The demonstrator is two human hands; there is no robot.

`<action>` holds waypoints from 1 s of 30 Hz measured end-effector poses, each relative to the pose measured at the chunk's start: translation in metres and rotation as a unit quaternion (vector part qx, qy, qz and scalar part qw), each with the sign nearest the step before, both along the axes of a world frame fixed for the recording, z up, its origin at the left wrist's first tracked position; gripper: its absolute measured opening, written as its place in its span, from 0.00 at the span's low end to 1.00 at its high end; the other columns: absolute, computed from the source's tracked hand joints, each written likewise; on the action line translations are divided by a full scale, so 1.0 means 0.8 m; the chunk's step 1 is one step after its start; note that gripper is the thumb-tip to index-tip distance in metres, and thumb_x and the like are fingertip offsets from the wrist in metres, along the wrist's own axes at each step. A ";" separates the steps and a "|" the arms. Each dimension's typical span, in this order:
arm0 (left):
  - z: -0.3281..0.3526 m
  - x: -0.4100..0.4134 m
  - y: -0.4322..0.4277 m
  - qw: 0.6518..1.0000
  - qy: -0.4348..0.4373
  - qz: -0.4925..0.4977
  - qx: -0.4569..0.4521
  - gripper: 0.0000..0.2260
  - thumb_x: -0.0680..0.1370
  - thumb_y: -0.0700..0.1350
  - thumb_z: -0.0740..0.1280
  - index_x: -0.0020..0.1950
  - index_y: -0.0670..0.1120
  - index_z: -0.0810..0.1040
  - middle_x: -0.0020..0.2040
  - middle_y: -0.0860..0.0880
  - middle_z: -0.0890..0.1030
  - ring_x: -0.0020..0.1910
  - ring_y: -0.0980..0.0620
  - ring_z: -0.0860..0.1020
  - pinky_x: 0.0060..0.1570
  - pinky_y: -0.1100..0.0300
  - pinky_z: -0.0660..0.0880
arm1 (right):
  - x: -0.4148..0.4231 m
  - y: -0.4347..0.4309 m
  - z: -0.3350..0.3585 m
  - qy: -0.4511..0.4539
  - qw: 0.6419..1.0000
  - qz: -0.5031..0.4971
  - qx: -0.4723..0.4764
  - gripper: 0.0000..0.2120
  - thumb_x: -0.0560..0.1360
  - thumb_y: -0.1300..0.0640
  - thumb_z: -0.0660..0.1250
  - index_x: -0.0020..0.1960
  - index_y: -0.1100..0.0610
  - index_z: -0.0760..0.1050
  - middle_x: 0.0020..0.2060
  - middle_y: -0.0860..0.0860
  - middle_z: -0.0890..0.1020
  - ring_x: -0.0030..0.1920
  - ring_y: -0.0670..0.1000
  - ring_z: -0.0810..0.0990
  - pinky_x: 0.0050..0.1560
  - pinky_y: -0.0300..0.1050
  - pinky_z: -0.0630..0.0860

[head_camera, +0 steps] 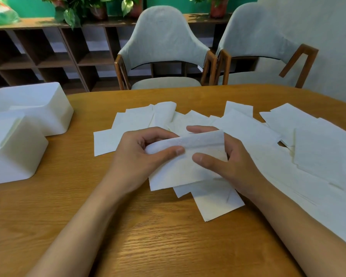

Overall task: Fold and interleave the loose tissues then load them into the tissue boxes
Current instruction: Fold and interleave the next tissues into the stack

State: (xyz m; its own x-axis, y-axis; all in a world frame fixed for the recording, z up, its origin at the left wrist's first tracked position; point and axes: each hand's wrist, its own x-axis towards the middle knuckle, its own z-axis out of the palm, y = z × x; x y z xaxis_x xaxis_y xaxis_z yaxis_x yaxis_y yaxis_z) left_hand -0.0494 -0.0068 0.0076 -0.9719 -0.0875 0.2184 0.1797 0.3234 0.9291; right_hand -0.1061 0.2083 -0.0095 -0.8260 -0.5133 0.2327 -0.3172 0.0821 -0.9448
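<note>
Tissue being folded: one white tissue sits in the middle of the table, lifted slightly at its far edge. Its top strip is turned over toward the person, so a fold is being made.
Left hand: it pinches the tissue's left end, thumb on top of the turned strip and fingers curled behind it, probably to hold the crease in place.
Right hand: it grips the right end, with the thumb pressed flat on the front face and the fingers wrapped behind. The fingertips show above the top edge. This likely keeps the sheet taut and square.
Sheets beneath: at least two more tissues lie under the held one, toward the table's near edge, perhaps the start of an interleaved stack.
Loose tissues: these spread flat from the table's middle to its right edge, within reach of both hands. They overlap too much for an exact count, but there are clearly many.
Tissue boxes: there are two, both white, at the table's left edge. The near box and the far box sit just beside each other, waiting to be loaded.
Table: it is wood-grained.
Chairs: two pale padded chairs stand along the table's far edge.
Progress: folding appears to be at an early stage, and nothing is seen going into a box.
</note>
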 end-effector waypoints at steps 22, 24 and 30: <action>-0.024 -0.007 0.009 0.989 0.067 0.109 -0.071 0.20 0.73 0.53 0.79 0.63 0.58 0.80 0.55 0.57 0.82 0.57 0.57 0.80 0.55 0.57 0.80 | -0.008 -0.003 -0.005 0.068 0.994 -0.080 0.028 0.31 0.79 0.57 0.69 0.76 0.41 0.59 0.67 0.25 0.62 0.62 0.19 0.60 0.54 0.15 0.61; -0.025 -0.008 0.011 0.991 0.052 0.113 -0.047 0.24 0.74 0.56 0.76 0.68 0.59 0.76 0.62 0.58 0.78 0.62 0.60 0.78 0.57 0.64 0.78 | -0.014 0.000 -0.004 0.072 0.991 -0.107 0.022 0.32 0.79 0.54 0.70 0.76 0.38 0.58 0.66 0.20 0.60 0.64 0.19 0.57 0.57 0.15 0.58; -0.017 -0.005 0.018 0.990 -0.021 0.043 0.134 0.20 0.80 0.42 0.72 0.70 0.54 0.74 0.54 0.52 0.87 0.50 0.52 0.87 0.42 0.60 0.83 | -0.020 -0.001 -0.005 0.079 0.988 -0.131 0.028 0.31 0.78 0.50 0.69 0.74 0.36 0.56 0.62 0.13 0.57 0.65 0.19 0.55 0.64 0.20 0.56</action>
State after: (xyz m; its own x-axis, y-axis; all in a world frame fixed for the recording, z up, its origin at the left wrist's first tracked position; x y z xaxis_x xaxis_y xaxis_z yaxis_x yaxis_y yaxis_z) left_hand -0.0538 0.0078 -0.0061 -0.9660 -0.2195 0.1365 0.1222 0.0775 0.9895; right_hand -0.1222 0.2077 -0.0134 -0.8879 -0.3031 0.3460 -0.4210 0.2322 -0.8769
